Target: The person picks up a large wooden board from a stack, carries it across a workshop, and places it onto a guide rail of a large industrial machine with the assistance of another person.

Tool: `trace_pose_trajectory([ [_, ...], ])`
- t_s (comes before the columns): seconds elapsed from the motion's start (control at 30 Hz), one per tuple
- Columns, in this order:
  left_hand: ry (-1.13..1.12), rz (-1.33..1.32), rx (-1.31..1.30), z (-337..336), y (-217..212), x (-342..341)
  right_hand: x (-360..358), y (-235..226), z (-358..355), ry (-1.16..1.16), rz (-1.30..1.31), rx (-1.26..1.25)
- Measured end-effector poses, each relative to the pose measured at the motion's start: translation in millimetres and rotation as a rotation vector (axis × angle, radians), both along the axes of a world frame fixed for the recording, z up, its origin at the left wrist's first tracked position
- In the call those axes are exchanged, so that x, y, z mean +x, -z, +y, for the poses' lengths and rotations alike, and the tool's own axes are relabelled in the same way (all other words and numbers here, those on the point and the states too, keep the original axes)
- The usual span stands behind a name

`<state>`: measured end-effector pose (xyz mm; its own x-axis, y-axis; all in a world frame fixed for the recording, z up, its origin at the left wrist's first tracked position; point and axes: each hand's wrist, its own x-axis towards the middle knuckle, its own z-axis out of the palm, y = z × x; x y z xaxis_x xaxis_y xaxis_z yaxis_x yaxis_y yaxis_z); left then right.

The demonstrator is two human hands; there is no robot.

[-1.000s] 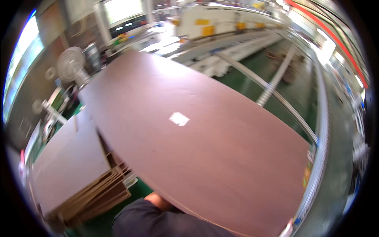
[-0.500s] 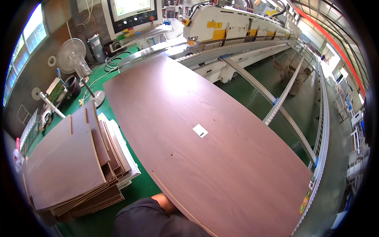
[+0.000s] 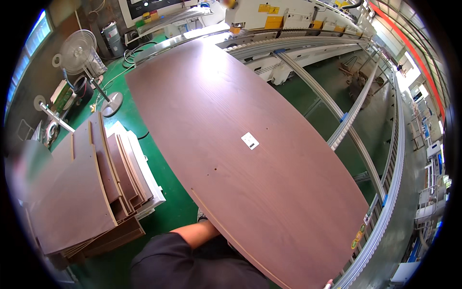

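A long brown wood-grain panel [image 3: 231,159] stretches away in front of me, with a small white label [image 3: 250,141] near its middle and a few drilled holes. My left forearm [image 3: 197,233], in a dark sleeve, reaches to the panel's near left edge. The left hand passes below that edge, so its fingers are hidden. At the panel's near right corner, the fingertips of my right hand [image 3: 329,283] curl at the edge, gripping it. The rest of that hand is out of sight. Round coloured stickers [image 3: 358,236] mark the panel's right end.
Left of me stands a stack of brown boards [image 3: 79,192], with white pieces [image 3: 144,168] beside it. A fan [image 3: 79,53] is behind the stack. A white machine [image 3: 288,19] spans the far side. Metal rails [image 3: 380,216] run along the right.
The view has tilted down, so the scene sits higher. The panel's right end has shifted left, away from the outer rail. My right fingertips have come into view, and more left forearm shows.
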<state>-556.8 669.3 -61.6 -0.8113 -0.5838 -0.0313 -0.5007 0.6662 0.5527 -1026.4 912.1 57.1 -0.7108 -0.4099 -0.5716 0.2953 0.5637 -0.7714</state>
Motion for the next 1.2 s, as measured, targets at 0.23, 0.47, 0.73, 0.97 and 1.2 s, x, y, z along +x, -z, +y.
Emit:
trace_pose_trajectory([
  [0.23,1.268,-2.027,-2.273,31,20,95,-33,80,0,0.057,-0.104,-0.131],
  [0.47,2.456,-2.786,-1.395,-73,6,152,-33,79,-16,0.071,0.137,0.080],
  [0.73,3.216,-2.400,-0.993,-88,1,141,6,66,-46,-0.086,0.869,0.150],
  [0.97,3.368,-2.315,-1.054,-95,4,139,94,-64,-144,-0.425,0.799,-0.594],
  [1.2,3.152,-2.483,-1.275,-96,-3,144,169,-233,-199,-0.980,0.668,-1.648],
])
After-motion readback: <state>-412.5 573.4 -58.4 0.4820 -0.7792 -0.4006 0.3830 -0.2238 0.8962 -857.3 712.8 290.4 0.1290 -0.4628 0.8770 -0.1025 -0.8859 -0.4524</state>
